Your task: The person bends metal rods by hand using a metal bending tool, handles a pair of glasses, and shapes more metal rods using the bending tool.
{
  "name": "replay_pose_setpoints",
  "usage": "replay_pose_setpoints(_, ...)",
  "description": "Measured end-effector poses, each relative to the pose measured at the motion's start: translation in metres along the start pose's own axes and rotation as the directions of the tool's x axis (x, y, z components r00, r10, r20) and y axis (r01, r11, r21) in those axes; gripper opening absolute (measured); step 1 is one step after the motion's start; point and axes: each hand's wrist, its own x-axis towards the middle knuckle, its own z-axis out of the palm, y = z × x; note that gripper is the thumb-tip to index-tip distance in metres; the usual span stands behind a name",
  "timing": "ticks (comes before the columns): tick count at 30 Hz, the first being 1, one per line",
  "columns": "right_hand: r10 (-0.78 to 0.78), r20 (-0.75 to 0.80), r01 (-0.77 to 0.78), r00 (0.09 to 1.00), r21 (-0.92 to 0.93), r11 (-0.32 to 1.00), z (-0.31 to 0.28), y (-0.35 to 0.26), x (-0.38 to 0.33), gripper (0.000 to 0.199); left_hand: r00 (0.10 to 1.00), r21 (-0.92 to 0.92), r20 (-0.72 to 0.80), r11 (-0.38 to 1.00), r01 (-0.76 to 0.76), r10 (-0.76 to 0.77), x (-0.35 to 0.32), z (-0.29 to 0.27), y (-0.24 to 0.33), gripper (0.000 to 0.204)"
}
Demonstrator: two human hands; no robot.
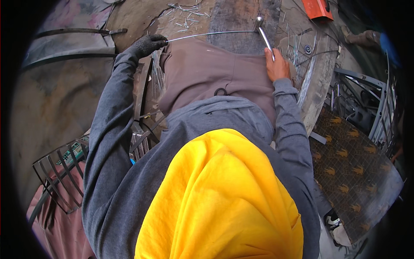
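The left hand (152, 45), gloved, is closed on the near end of the rod (207, 34). The rod extends rightward from this hand in a slight bow, passes ahead of the lap (215, 64), and ends over the slab (235, 17), ahead and to the left of the right hand (277, 65). The right hand, bare, grips the hammer (268, 41) by its handle, with the head pointing away from the fingers, at the rod's far end. Contact between head and rod cannot be confirmed.

The step in hand appears to be hammer work on that far end. For good results, the left hand should hold the rod steady and low, so that the end bears flat on the slab. The right hand should grip firmly and bring the head down square.

Edges and room: left of the left hand, the bars (79, 31) limit outward elbow travel. Ahead of it, the cut pieces (185, 21) could catch the rod. Between the hands and ahead, the slab offers the best working room. Right of the right hand, the long rods (307, 73) lie near; a sideways swing risks striking them.
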Motion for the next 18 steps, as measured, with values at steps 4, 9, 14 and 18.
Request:
replay_pose_setpoints(4,-0.005,0.010,0.005,1.000,0.018,1.000,0.003,0.008,-0.001,0.043,1.000,-0.027,-0.018,1.000,0.001,-0.002,-0.004,0.001,0.005,0.039)
replay_pose_setpoints(9,0.049,0.007,-0.049,0.999,0.173,0.984,-0.010,-0.004,-0.016,0.045,0.995,0.118,-0.076,0.991,-0.060,0.070,0.003,0.011,0.029,0.036)
replay_pose_setpoints(14,0.028,-0.024,-0.023,0.999,0.187,0.982,-0.013,-0.006,-0.021,0.046,0.997,0.016,-0.066,0.999,0.030,-0.029,0.007,0.018,0.053,0.035)
replay_pose_setpoints(18,0.080,-0.035,-0.072,0.996,0.190,0.979,-0.020,-0.004,-0.027,0.048,0.991,0.108,-0.117,0.993,-0.056,0.069,0.008,0.020,0.053,0.034)
